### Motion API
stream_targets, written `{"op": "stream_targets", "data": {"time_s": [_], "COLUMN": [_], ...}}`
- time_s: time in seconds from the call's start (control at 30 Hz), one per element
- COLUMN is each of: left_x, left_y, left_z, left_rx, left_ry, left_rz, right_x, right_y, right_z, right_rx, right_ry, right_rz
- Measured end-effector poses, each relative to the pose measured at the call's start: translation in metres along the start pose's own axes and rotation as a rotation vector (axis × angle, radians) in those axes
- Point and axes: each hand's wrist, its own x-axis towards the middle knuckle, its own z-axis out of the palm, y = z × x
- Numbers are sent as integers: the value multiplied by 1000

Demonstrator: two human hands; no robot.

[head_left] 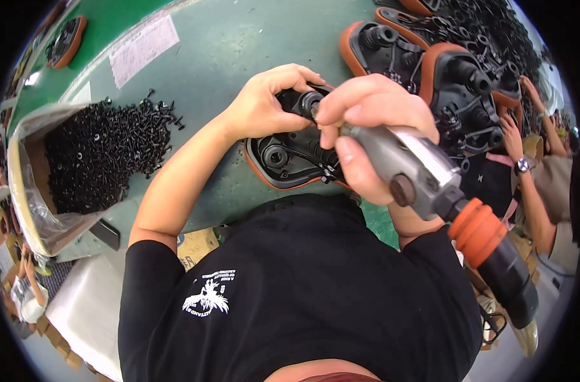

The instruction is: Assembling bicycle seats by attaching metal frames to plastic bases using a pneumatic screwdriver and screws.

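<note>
A pneumatic screwdriver (420, 169) with a grey metal body and an orange ribbed sleeve is gripped in my right hand (382, 118). Its tip end, mostly hidden behind my fingers, points toward a black plastic housing with an orange rim (283, 175) on the table in front of me. Thumb and fingers of my left hand (267, 102) are closed around a round black part (307, 102) standing up at the far end of that housing. Round sockets and thin ribs show inside the near end. Whether a screw sits at the tool's tip, I cannot tell.
On the left, a plastic-lined box (25, 181) spills black screws (111, 149) onto the green table (239, 44). Similar orange-rimmed housings (446, 70) are piled at right. A paper sheet (143, 51) lies at the back. Another person's hand (511, 137) reaches in from the right.
</note>
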Motion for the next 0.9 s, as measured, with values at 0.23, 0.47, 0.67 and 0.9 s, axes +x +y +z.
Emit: {"op": "stream_targets", "data": {"time_s": [0.23,0.47,0.67,0.9], "left_x": [-4,-4,-32,9], "left_y": [-9,-8,18,23], "left_z": [0,4,-89,-184], "left_rx": [-52,-31,312,465], "left_ry": [20,63,253,1318], "left_rz": [39,35,37,47], "right_x": [14,24,-10,-47], "right_y": [21,0,-55,-73], "right_z": [4,1,-25,-37], "right_rx": [36,21,234,218], "right_ry": [-49,-26,131,407], "right_rz": [35,30,-185,-153]}}
